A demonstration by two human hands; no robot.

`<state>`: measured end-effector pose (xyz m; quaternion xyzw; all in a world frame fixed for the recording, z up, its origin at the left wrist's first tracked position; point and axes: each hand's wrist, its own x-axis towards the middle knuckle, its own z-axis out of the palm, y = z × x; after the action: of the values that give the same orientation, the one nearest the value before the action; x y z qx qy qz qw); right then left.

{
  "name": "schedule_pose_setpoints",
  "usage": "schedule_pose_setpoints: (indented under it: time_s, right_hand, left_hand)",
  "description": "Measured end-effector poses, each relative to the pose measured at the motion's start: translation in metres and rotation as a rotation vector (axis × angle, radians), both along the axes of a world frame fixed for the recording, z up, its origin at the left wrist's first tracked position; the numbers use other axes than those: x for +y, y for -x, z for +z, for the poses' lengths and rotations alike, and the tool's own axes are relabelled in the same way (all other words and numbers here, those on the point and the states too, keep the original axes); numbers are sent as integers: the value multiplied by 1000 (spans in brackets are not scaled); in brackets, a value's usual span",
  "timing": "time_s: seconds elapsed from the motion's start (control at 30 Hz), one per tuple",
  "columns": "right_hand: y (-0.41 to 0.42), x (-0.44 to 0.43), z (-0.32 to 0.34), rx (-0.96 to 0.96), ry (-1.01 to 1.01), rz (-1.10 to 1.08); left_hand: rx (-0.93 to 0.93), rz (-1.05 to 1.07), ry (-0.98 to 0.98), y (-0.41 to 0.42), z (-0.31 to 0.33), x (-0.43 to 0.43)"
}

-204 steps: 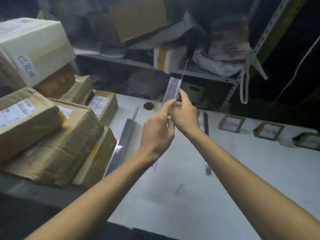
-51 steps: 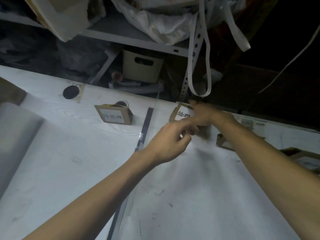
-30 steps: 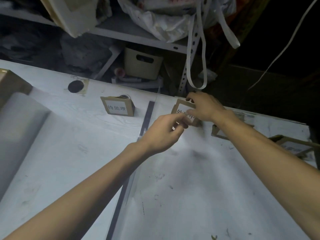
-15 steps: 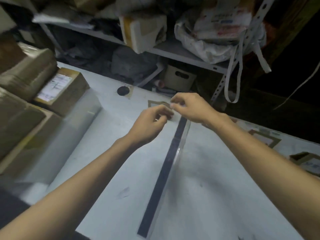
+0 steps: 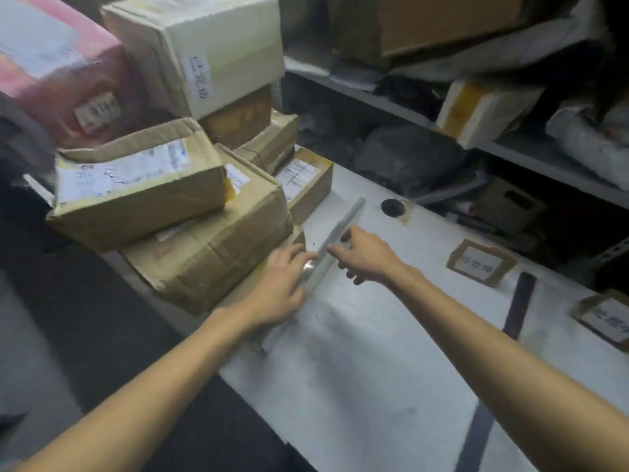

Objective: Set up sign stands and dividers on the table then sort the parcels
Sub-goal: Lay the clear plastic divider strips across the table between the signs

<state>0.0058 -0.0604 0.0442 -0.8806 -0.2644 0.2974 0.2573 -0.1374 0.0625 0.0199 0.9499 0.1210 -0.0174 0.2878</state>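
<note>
A clear plastic divider leans on edge on the white table, right beside the stack of brown parcels. My left hand lies with fairly straight fingers against the divider's near left side. My right hand pinches the divider's upper edge from the right. A second divider with a dark base strip stands across the table to the right. Two cardboard sign stands stand near the far edge. The picture is blurred by motion.
More parcels are piled at the left, with a white box and a pink one on top. A round cable hole sits behind the divider. A grey shelf loaded with packages runs behind the table.
My view has swung left from the sign stands to the parcel stack. Both hands left the standing divider and moved to the clear divider beside the parcels.
</note>
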Motion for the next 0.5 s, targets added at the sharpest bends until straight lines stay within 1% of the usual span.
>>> schedule_pose_setpoints:
  time_s: [0.03, 0.07, 0.13, 0.2, 0.3, 0.37, 0.5]
  right_hand:
    - [5, 15, -10, 37, -1, -57]
    - [8, 27, -19, 33, 12, -93]
    - [13, 47, -34, -99, 73, -119]
    - [16, 56, -40, -242, 141, -153]
    - [16, 63, -36, -311, 183, -207]
    - [14, 66, -32, -305, 167, -250]
    - [11, 74, -30, -299, 74, -326]
  left_hand:
    - [53, -22, 53, 2, -7, 7]
    - [74, -26, 130, 3, -15, 12]
    - [78, -3, 242, 2, -28, 19]
    - [109, 16, 293, 0, -38, 24]
    - [127, 33, 346, 0, -45, 26]
    - [87, 18, 334, 2, -42, 27]
    - [-40, -59, 177, 3, -30, 26]
